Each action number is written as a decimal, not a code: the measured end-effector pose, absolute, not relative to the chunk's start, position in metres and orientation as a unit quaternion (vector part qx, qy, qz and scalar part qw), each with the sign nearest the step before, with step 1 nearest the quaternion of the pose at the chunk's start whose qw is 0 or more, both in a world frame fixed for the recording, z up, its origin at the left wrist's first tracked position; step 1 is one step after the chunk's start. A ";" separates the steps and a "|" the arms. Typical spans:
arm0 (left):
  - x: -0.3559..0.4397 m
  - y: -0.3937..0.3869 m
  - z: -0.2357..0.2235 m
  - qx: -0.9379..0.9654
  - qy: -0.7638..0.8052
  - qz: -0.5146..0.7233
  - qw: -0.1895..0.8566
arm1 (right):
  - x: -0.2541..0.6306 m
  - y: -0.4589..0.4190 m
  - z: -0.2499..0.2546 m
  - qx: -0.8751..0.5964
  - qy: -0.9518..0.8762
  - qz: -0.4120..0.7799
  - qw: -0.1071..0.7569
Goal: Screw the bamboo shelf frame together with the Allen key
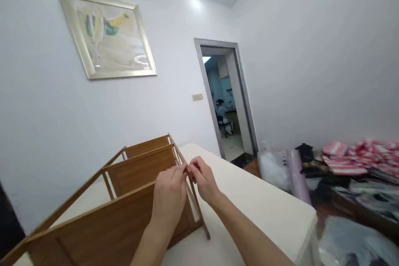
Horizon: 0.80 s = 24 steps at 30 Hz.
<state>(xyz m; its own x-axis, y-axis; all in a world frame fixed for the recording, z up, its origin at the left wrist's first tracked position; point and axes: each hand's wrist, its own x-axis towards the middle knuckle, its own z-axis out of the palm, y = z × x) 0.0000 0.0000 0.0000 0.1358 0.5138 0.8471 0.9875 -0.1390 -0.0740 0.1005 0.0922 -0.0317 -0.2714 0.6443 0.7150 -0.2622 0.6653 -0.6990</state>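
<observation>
- We see a brown wooden rack with flat rectangular panels point(134, 208) lying on a white, smooth-topped table point(249, 203), below the silver-framed picture point(84, 60) on the wall.
- Its side rails run away from us toward that wall, drawing closer together with distance; the panels stand crosswise between them. The right rail's near end points back at us.
- Our left hand point(170, 193) reaches up over the nearest panel, knuckles on top, fingertips bent to the right rail; we cannot tell how tightly they close.
- Our right hand point(203, 178) comes in from the lower right, thumb and curled fingers pinched together on the rail's wood, just beside the left fingertips.
</observation>
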 end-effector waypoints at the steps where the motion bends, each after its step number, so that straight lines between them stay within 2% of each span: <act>1: 0.001 0.000 0.000 -0.670 -0.560 -0.344 0.344 | 0.101 0.092 -0.031 -0.135 -0.700 0.385 0.586; 24: 0.009 0.002 0.000 -0.666 -0.566 -0.339 0.348 | 0.108 0.096 -0.031 -0.125 -0.712 0.379 0.578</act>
<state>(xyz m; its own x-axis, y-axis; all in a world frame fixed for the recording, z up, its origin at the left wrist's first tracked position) 0.0090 0.0016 -0.0004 0.1283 0.5175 0.8460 0.9901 -0.1163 -0.0790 0.1081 0.0964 -0.0314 -0.3009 0.6154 0.7285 -0.2605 0.6818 -0.6836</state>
